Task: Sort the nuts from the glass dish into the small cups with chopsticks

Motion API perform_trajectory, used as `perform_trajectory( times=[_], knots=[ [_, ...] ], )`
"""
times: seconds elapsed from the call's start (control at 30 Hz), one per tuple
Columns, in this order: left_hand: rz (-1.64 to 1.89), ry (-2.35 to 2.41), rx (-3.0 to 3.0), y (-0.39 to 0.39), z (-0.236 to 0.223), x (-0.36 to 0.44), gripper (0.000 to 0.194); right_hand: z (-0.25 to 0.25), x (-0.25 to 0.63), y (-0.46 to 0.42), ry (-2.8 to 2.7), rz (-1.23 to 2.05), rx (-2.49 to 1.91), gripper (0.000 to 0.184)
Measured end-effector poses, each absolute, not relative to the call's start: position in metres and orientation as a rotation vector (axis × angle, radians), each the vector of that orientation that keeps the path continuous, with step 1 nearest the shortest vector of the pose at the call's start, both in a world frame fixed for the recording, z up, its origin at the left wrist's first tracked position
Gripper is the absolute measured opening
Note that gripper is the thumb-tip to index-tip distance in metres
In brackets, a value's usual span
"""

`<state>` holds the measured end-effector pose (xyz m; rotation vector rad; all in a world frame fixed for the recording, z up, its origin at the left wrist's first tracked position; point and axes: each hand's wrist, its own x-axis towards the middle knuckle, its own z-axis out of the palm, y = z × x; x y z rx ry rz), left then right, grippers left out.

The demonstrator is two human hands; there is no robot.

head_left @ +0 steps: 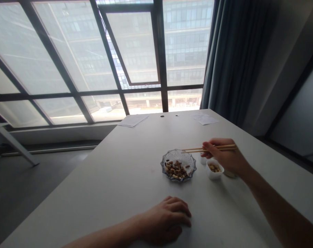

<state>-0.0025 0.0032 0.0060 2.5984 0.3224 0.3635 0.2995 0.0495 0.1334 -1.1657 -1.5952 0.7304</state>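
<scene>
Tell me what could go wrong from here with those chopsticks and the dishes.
The right hand is close to the white cup, so a low sweep might knock it and spill its contents. The chopsticks reach over the far side of the glass dish; if lowered there, they could catch its scalloped rim. The small pieces lie in a loose, mixed heap, so a careless poke may scatter some.

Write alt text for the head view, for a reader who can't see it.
Right hand holds chopsticks at the far side of a glass dish of mixed brown pieces, while the left hand rests on a white table. A small white bowl stands right of the dish; large windows fill the background.
</scene>
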Motion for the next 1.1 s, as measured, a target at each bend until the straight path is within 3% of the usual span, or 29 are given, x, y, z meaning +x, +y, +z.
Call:
perform_trajectory(
  times=[0.3,1.1],
  knots=[
    [0.363,0.312,2.606,0.004,0.002,0.000,0.036,0.073,0.257,0.074,-1.677,0.937,-1.103,0.053],
    [0.375,0.337,2.616,0.003,0.003,-0.001,0.037,0.071,0.261,0.070,-1.690,0.885,-1.060,0.057]
  ],
)
